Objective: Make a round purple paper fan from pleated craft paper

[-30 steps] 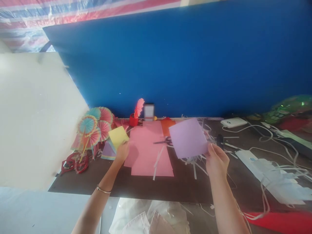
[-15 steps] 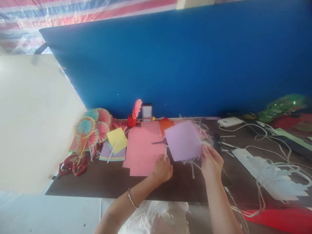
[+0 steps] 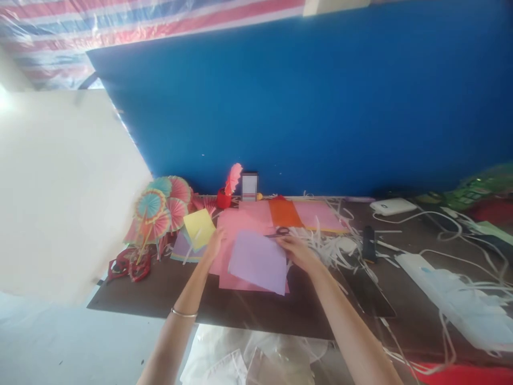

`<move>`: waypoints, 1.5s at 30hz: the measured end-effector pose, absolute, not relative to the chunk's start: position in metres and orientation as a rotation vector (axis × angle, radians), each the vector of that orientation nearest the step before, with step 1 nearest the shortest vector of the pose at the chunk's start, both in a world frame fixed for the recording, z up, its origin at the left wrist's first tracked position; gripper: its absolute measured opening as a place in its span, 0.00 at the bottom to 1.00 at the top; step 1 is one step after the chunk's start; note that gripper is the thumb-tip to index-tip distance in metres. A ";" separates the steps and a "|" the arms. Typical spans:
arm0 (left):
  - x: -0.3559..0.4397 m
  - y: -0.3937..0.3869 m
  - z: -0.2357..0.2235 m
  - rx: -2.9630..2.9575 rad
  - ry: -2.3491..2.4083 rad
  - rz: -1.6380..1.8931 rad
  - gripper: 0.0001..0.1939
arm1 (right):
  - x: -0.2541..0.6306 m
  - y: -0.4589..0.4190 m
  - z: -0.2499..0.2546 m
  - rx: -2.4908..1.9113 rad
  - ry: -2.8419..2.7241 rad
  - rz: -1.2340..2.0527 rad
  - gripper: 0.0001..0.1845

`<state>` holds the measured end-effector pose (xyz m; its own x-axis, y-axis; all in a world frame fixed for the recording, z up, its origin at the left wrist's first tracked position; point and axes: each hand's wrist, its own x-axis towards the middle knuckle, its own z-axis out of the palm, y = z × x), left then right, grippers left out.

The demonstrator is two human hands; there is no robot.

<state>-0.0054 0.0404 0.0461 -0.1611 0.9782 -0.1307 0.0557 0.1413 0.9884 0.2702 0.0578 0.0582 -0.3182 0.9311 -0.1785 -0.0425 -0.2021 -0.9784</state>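
Observation:
A square sheet of purple paper (image 3: 258, 262) lies tilted over several pink sheets (image 3: 228, 222). My right hand (image 3: 298, 252) has its fingers closed at the upper right corner of the purple paper. Just beyond those fingertips are the scissors (image 3: 282, 231), partly hidden. Over the left edge of the pink sheets is my left hand (image 3: 215, 245), fingers stretched out and nothing visible in them. Beside it a yellow sheet (image 3: 199, 227) rests on purple and blue sheets (image 3: 180, 247), with a thin white strip on top.
Pleated paper fans (image 3: 160, 206) and a red openwork ornament (image 3: 130, 264) stand at the left. White paper strips (image 3: 332, 246), a black stapler-like object (image 3: 369, 245) and a dark phone (image 3: 366, 291) lie right. Further right are a power strip (image 3: 452, 299) and white cables. A blue panel (image 3: 300, 107) rises behind.
The purple paper has moved left and down onto the pink sheets, with my right hand following it. My left hand has moved left and up toward the yellow sheet. The view has shifted slightly.

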 end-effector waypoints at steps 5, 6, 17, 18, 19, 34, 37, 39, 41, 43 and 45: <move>-0.028 0.048 0.050 1.420 1.359 0.811 0.22 | 0.232 0.081 0.046 -1.201 -1.610 1.591 0.21; -0.030 0.049 0.050 1.523 1.372 0.765 0.20 | 0.229 0.085 0.043 -1.216 -1.686 1.533 0.20; -0.043 0.058 0.038 1.979 1.380 0.606 0.12 | 0.225 0.096 0.027 -1.065 -2.310 0.959 0.08; -0.042 0.058 0.037 2.015 1.358 0.587 0.11 | 0.224 0.095 0.027 -1.069 -2.360 0.884 0.07; -0.042 0.059 0.037 2.047 1.345 0.574 0.11 | 0.222 0.094 0.027 -1.073 -2.404 0.816 0.07; -0.049 0.061 0.030 2.531 1.222 0.314 0.14 | 0.216 0.077 0.023 -1.041 -2.730 0.194 0.13; -0.049 0.059 0.029 2.683 1.218 0.182 0.15 | 0.216 0.075 0.020 -0.981 -2.816 -0.007 0.14; -0.049 0.057 0.029 2.771 1.212 0.094 0.16 | 0.216 0.073 0.017 -0.960 -2.841 -0.087 0.14; -0.049 0.055 0.030 2.862 1.197 0.023 0.16 | 0.216 0.072 0.015 -0.964 -2.849 -0.142 0.14; -0.049 0.054 0.031 2.955 1.165 -0.029 0.15 | 0.216 0.070 0.012 -0.960 -2.849 -0.234 0.13; -0.048 0.054 0.031 3.022 1.143 -0.064 0.13 | 0.215 0.067 0.011 -0.936 -2.847 -0.359 0.13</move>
